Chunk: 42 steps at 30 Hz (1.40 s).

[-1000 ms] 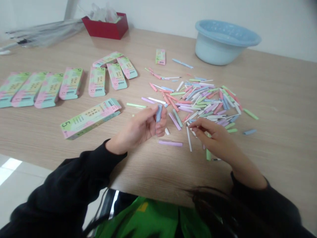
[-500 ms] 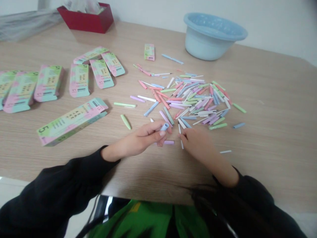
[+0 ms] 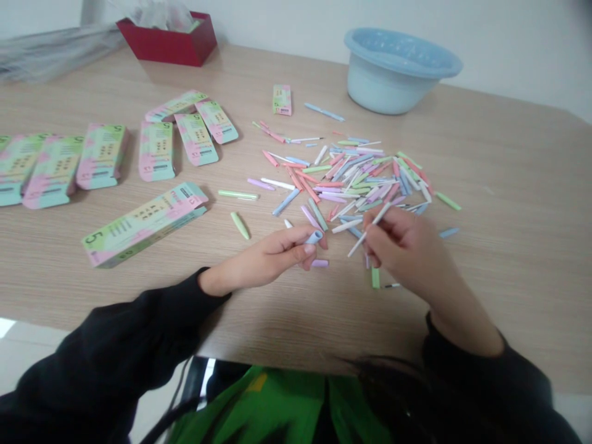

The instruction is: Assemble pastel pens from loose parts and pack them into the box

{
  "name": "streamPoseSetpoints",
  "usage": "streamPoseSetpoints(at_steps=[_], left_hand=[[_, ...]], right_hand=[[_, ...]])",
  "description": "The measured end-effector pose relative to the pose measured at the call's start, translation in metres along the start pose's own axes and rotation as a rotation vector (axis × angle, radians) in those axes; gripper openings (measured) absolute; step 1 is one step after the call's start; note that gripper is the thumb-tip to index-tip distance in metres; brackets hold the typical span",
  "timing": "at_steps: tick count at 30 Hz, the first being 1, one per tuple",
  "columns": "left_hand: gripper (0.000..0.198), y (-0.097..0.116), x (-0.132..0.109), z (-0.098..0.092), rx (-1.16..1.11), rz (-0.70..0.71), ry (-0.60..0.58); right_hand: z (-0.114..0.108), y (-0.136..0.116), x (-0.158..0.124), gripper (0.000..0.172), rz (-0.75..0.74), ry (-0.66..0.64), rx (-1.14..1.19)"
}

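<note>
My left hand (image 3: 287, 250) is closed around a blue pen barrel (image 3: 315, 237), whose round open end points toward my right hand. Between the thumb and fingers of my right hand (image 3: 400, 240) is a thin white pen refill (image 3: 370, 228), slanting down to the left. Just beyond both hands spreads a pile of pastel pen parts (image 3: 356, 172) in pink, green, purple, blue and white, partly hidden by my right hand. A purple piece (image 3: 320, 263) lies under my left hand, and a green piece (image 3: 375, 277) lies below my right.
Several green-and-pink cartons (image 3: 157, 151) lie at the left, with a longer carton (image 3: 143, 225) nearer me. A small box (image 3: 282, 100) stands behind the pile. At the back are a blue basin (image 3: 398, 74) and a red box (image 3: 171, 46) holding clear plastic.
My right hand has lifted the white refill off the table and moved right and up with it. The left hand still holds the blue barrel. The whole view has shifted slightly.
</note>
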<state>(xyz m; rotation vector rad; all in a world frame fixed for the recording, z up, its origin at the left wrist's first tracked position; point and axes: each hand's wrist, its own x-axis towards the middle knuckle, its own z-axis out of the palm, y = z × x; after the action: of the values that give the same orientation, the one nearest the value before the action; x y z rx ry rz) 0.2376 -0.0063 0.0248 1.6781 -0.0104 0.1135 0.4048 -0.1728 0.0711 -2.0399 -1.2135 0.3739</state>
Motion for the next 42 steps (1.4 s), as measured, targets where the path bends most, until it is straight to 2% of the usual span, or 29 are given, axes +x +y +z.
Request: streamPoseSetpoints(at_steps=[2, 4, 6, 10, 15, 18, 20, 23, 27, 31, 33, 35, 37, 39, 41, 42], left_hand=[[0.022, 0.001, 0.0, 0.0, 0.007, 0.004, -0.001], [0.02, 0.002, 0.0, 0.001, 0.001, -0.005, -0.009], [0.018, 0.002, 0.0, 0.002, -0.006, -0.01, -0.016], [0.018, 0.002, -0.001, 0.004, -0.004, 0.004, -0.026], [0.024, 0.002, -0.002, 0.004, 0.021, -0.032, 0.025], [0.031, 0.005, -0.003, 0.004, 0.032, -0.075, 0.071], [0.032, 0.007, -0.003, 0.004, 0.03, -0.077, 0.062], [0.029, 0.009, -0.002, 0.006, 0.01, -0.072, 0.058], [0.031, 0.004, -0.002, 0.009, 0.0, -0.071, 0.061], [0.04, -0.004, -0.001, 0.011, 0.063, -0.023, 0.033], [0.04, -0.004, -0.001, 0.011, 0.071, -0.005, 0.031], [0.037, -0.001, -0.001, 0.011, 0.067, 0.0, 0.038], [0.035, 0.004, -0.002, 0.009, 0.071, -0.004, 0.051], [0.036, 0.007, -0.003, 0.006, 0.089, -0.011, 0.066], [0.038, 0.008, -0.004, 0.004, 0.102, -0.019, 0.076], [0.038, 0.009, -0.004, 0.003, 0.1, -0.022, 0.074]], right_hand=[[-0.009, -0.013, -0.003, 0.014, -0.09, 0.14, 0.22], [-0.008, -0.022, -0.005, 0.014, -0.178, 0.206, 0.348], [-0.001, -0.025, -0.005, 0.012, -0.223, 0.179, 0.415], [0.017, -0.02, -0.004, 0.008, -0.2, 0.028, 0.447], [0.032, -0.014, -0.002, 0.008, -0.268, -0.094, 0.256], [0.032, -0.011, -0.002, 0.01, -0.273, -0.151, 0.278], [0.028, -0.011, -0.001, 0.015, -0.251, -0.154, 0.339], [0.022, -0.012, 0.0, 0.017, -0.261, -0.079, 0.312], [0.025, -0.016, 0.002, 0.029, -0.3, -0.03, 0.287], [0.033, -0.017, 0.006, 0.037, -0.315, -0.042, 0.316], [0.034, -0.017, 0.008, 0.033, -0.308, -0.075, 0.34], [0.029, -0.014, 0.009, 0.025, -0.299, -0.116, 0.373], [0.015, -0.008, 0.006, 0.039, -0.277, -0.108, 0.387], [-0.006, 0.005, -0.002, 0.045, -0.234, -0.005, 0.303], [-0.032, 0.028, -0.019, 0.03, -0.166, 0.093, 0.063], [-0.044, 0.042, -0.029, 0.022, -0.129, 0.057, -0.091]])
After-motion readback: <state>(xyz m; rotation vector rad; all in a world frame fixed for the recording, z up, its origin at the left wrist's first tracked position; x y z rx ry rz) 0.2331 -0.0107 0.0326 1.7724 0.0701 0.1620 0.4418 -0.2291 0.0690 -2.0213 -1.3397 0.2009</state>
